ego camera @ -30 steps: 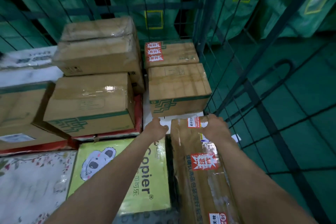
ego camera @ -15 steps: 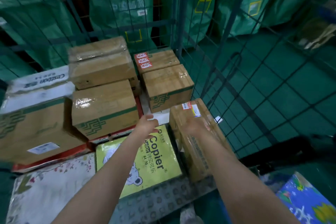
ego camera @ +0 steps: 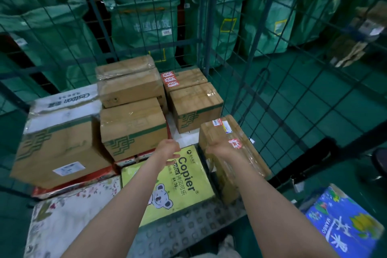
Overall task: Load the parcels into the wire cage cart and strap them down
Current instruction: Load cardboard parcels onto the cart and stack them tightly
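Observation:
A long brown taped parcel (ego camera: 236,132) with red stickers lies at the right side of the wire cage cart (ego camera: 251,52), against its mesh wall. My right hand (ego camera: 219,150) hovers over its near half, fingers loose, not gripping it. My left hand (ego camera: 168,150) hangs relaxed and empty above the yellow Copier paper box (ego camera: 182,182). Several brown cartons fill the cart: one with green print (ego camera: 132,125) in the middle, another (ego camera: 194,104) behind the long parcel, a large one (ego camera: 56,151) at the left.
A floral-patterned flat parcel (ego camera: 69,213) lies at the cart's front left. The cart's studded floor (ego camera: 188,222) shows at the front edge. A blue printed box (ego camera: 343,224) sits outside at the lower right. Green mail sacks (ego camera: 144,23) hang behind the cage.
Both hands let go of the long parcel's far end and drew back toward me. The parcel now lies in the cart. My view has pulled back and up.

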Motion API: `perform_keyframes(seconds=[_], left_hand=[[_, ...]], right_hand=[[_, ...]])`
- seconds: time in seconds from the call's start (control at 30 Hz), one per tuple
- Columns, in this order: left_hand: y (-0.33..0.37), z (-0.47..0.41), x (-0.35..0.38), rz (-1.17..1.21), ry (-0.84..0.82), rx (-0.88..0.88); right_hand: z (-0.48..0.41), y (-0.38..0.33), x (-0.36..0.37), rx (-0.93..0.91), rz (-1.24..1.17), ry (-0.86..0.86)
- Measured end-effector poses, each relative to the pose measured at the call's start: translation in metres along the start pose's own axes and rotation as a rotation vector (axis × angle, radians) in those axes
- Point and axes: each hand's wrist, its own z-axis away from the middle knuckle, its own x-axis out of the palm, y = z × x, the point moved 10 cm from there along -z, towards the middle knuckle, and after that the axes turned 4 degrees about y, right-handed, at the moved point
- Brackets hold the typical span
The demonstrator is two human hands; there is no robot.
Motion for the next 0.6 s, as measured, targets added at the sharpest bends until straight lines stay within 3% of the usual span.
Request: perform_keyframes(seconds=[0.2, 0.6], left_hand=[[-0.017, 0.019, -0.009, 0.029, 0.027, -0.059], [-0.072, 0.083, -0.041, 0.322, 0.253, -0.094]], right_hand=[[0.016, -0.004, 0.011, -0.008, 0.039, -0.064], [0.059, -0.034, 0.057, -0.180, 0.188, -0.284]])
